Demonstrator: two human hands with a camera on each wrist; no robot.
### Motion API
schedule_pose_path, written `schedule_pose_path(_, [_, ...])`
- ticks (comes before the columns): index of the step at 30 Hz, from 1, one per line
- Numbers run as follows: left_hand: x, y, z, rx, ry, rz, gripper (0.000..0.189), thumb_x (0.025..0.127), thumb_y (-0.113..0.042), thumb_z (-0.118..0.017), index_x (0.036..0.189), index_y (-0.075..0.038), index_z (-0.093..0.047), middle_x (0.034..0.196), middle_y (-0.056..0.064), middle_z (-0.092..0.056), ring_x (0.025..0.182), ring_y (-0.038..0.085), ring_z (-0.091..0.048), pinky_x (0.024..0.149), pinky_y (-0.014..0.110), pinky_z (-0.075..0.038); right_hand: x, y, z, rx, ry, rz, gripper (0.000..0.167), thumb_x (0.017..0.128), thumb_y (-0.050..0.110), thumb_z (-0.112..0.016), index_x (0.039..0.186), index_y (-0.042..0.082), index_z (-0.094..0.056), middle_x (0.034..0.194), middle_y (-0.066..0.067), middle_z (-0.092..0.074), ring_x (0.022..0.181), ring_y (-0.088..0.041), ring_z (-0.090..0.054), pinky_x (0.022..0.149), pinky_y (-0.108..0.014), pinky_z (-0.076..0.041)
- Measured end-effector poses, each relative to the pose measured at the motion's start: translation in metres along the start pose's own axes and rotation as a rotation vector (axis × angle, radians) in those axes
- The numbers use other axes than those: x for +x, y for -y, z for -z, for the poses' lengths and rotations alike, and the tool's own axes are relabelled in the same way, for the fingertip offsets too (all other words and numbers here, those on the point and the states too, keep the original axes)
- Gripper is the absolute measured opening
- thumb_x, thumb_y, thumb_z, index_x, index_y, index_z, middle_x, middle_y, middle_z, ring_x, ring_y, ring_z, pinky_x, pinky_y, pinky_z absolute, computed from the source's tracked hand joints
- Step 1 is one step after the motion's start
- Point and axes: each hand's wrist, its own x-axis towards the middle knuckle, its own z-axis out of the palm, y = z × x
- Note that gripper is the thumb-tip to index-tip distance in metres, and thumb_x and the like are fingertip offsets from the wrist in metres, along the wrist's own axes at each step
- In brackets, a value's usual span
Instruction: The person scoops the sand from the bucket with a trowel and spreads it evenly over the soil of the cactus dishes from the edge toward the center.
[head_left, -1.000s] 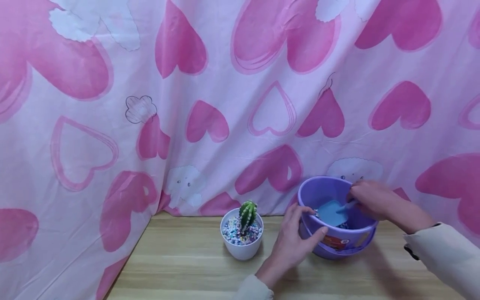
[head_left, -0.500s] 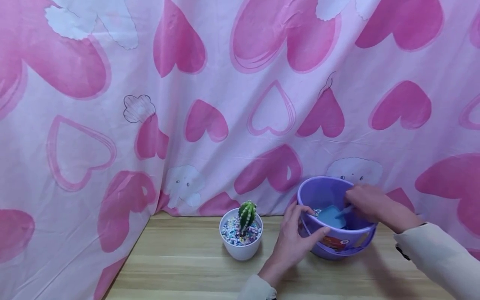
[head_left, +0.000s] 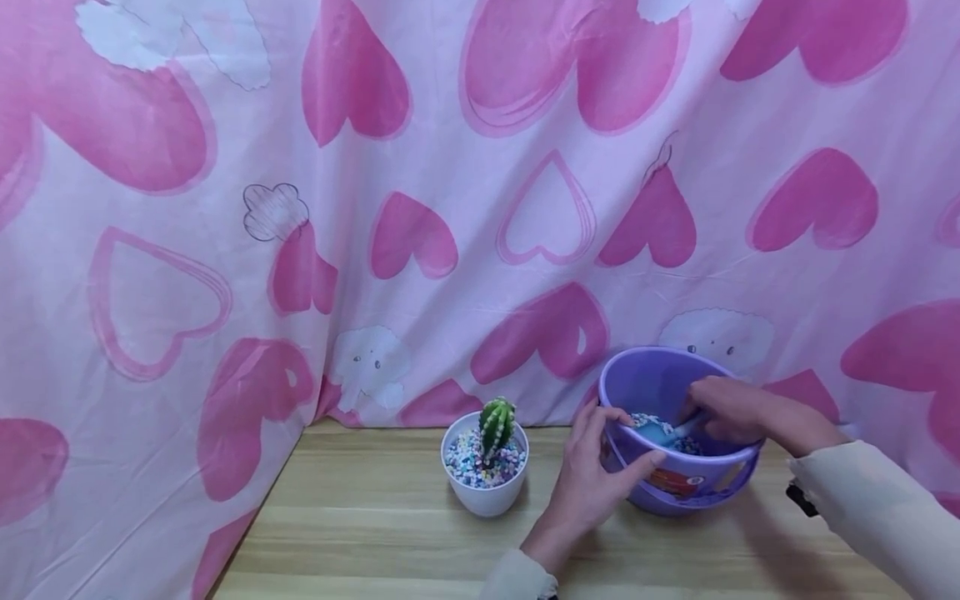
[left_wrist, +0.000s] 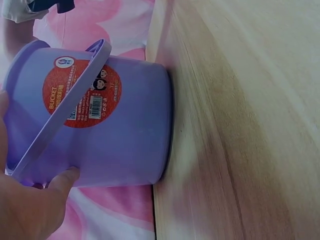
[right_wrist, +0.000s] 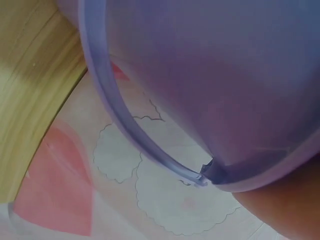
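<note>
In the head view, a purple bucket (head_left: 705, 463) stands at the right of the table, with small multicoloured pebbles (head_left: 686, 447) inside. My left hand (head_left: 588, 483) holds its left rim, fingers over the edge and thumb against the outside. My right hand (head_left: 738, 408) reaches over the right rim and grips the handle of a light blue toy shovel (head_left: 657, 432), its blade partly sunk among the pebbles. The left wrist view has the bucket's red label (left_wrist: 82, 92) and its lowered carrying handle (left_wrist: 60, 112). From the right wrist, the bucket wall hides the fingers and shovel.
Left of the bucket, a white pot (head_left: 489, 502) holds a small green cactus (head_left: 495, 433) set in coloured pebbles. The wooden table (head_left: 360, 500) meets a pink heart-patterned cloth (head_left: 450, 350) behind and at the left.
My right hand has moved slightly left and deeper into the bucket, pushing the shovel blade down; less of the blade shows and more pebbles are visible. The left hand keeps its hold.
</note>
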Motion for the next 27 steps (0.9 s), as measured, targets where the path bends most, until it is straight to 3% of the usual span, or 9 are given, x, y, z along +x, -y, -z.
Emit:
schedule_pose_path(7, [-0.001,-0.002,0.002,-0.005,0.007,0.021,0.045,0.091,-0.061,-0.082,0.123,-0.043,-0.057,0.17,-0.004,-0.039,0.137,0.016,-0.051,0.102,0.034,-0.058,0.0,0.003,0.003,0.115,0.011,0.043,0.021,0.087,0.002,-0.08,0.102,0.015,-0.087,0.097,0.008,-0.082,0.091,-0.006,-0.075,0.078,-0.032,-0.066])
schedule_pose_path(20, [-0.001,-0.003,-0.002,-0.022,0.014,0.015,0.044,0.092,-0.058,-0.082,0.124,-0.043,-0.057,0.161,-0.01,-0.042,0.128,0.012,-0.053,0.101,0.032,-0.058,-0.009,0.005,0.011,0.258,0.011,-0.021,0.016,0.098,0.011,-0.077,0.112,0.011,-0.084,0.103,0.007,-0.082,0.094,-0.003,-0.071,0.082,-0.025,-0.064])
schedule_pose_path(27, [-0.001,-0.001,-0.001,-0.003,0.001,0.029,0.046,0.091,-0.063,-0.081,0.126,-0.046,-0.056,0.158,-0.012,-0.045,0.12,0.009,-0.055,0.098,0.031,-0.058,-0.02,0.008,0.019,0.272,-0.004,-0.084,0.021,0.101,0.016,-0.075,0.12,0.014,-0.082,0.113,0.007,-0.081,0.103,-0.007,-0.073,0.085,-0.024,-0.062])
